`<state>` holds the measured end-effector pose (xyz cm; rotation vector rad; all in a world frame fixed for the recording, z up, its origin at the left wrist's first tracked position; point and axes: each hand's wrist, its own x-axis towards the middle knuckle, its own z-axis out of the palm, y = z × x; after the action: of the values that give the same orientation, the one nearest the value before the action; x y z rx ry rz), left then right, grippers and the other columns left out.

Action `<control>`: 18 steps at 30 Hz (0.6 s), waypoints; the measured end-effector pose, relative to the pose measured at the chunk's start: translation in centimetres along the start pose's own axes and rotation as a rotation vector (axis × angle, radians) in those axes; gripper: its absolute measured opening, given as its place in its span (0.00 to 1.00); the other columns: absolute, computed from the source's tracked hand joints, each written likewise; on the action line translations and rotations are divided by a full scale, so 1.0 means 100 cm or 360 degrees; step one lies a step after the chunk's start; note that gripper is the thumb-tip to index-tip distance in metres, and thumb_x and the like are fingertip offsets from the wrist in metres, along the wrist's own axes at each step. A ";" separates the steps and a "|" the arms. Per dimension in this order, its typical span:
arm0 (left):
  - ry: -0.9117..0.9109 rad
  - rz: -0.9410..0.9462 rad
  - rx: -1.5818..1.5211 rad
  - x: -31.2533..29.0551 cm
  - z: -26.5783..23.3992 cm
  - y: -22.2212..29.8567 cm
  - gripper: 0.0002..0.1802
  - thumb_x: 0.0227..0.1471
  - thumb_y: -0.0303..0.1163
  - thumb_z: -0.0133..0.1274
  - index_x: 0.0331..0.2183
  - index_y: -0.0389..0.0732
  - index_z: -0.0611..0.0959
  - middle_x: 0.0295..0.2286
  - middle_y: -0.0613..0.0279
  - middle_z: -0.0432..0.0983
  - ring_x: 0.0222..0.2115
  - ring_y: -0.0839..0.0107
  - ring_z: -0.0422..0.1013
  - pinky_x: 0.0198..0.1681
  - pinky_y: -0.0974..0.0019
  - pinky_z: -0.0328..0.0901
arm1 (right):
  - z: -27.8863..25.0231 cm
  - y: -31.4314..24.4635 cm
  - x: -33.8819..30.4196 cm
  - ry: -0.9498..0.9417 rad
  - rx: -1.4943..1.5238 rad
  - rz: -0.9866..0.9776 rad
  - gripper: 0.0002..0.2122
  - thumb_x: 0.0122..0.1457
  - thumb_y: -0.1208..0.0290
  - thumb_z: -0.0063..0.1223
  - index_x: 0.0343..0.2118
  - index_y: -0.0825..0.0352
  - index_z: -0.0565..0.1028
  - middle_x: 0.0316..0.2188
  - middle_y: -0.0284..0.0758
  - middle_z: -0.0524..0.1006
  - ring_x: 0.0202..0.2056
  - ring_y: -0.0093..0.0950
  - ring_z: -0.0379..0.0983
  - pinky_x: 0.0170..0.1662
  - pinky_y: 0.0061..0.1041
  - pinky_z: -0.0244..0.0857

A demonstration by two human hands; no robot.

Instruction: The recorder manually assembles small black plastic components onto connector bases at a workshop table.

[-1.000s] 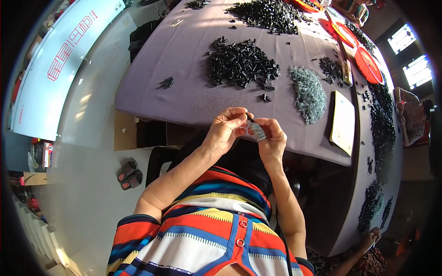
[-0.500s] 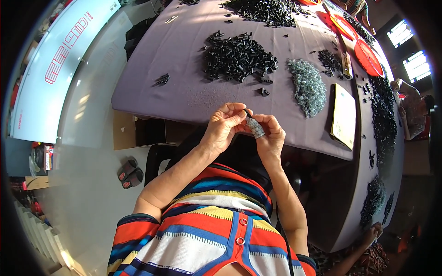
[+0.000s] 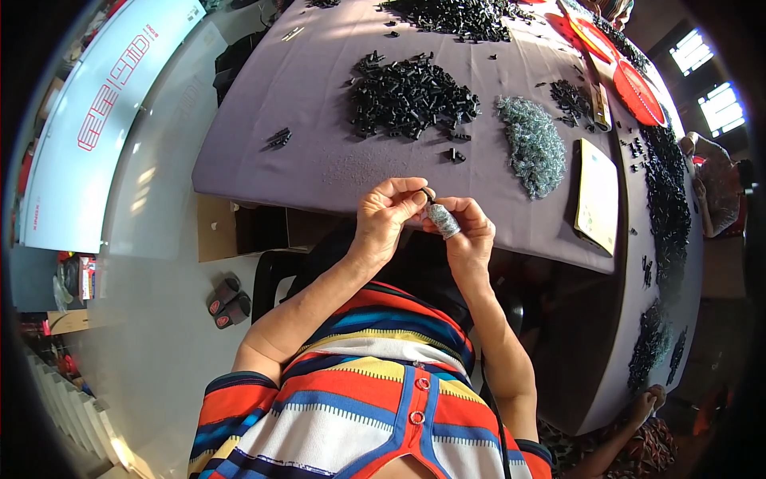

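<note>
My left hand [image 3: 384,219] is closed, its thumb and forefinger pinching a small black piece [image 3: 429,193] just in front of the table's near edge. Beside it my right hand [image 3: 469,231] is also closed, its fingertips meeting the left ones at the piece. A grey speckled sleeve-like shape [image 3: 444,222] lies along the right hand's thumb side; whether it covers a finger or is held, I cannot tell. Beyond the hands lies a heap of small black tubular parts [image 3: 411,97]. To its right is a pile of clear bluish-grey small pieces [image 3: 533,148].
A mauve cloth covers the table [image 3: 255,172]. A yellowish flat box [image 3: 597,195] lies near its right edge. Red round trays [image 3: 638,92] and more black parts [image 3: 666,207] are farther right. Other people sit along that side. An open cardboard box [image 3: 219,227] stands under the near edge.
My hands stay together in nearly the same place, with a slight shift of the fingers around the black piece. The view has moved a little.
</note>
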<state>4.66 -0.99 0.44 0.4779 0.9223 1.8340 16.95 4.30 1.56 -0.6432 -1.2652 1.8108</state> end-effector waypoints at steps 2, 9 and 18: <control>0.0019 0.0023 -0.0009 0.000 0.003 0.000 0.09 0.49 0.21 0.52 0.36 0.36 0.78 0.30 0.59 0.77 0.27 0.76 0.71 0.31 0.73 0.67 | -0.001 0.001 -0.001 0.0021 -0.0142 -0.0097 0.04 0.53 0.85 0.49 0.32 0.72 0.71 0.29 0.33 0.76 0.30 0.21 0.73 0.35 0.19 0.69; 0.0052 0.0086 0.0136 -0.002 0.007 0.004 0.09 0.48 0.21 0.54 0.35 0.35 0.80 0.27 0.63 0.78 0.24 0.81 0.69 0.29 0.77 0.64 | 0.000 -0.013 0.003 -0.0048 -0.1393 -0.0928 0.14 0.38 0.90 0.50 0.31 0.70 0.71 0.29 0.40 0.73 0.31 0.36 0.73 0.33 0.26 0.67; 0.0103 0.0059 0.0235 -0.003 0.006 0.001 0.07 0.48 0.22 0.54 0.33 0.36 0.81 0.26 0.64 0.77 0.24 0.81 0.70 0.29 0.78 0.65 | -0.003 -0.014 0.006 -0.0261 -0.1840 -0.1324 0.17 0.35 0.87 0.49 0.33 0.70 0.70 0.33 0.39 0.71 0.32 0.37 0.70 0.34 0.31 0.67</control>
<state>5.12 -1.02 0.93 0.5325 1.1053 1.8316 17.34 5.18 2.76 -0.4113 -2.2350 0.3510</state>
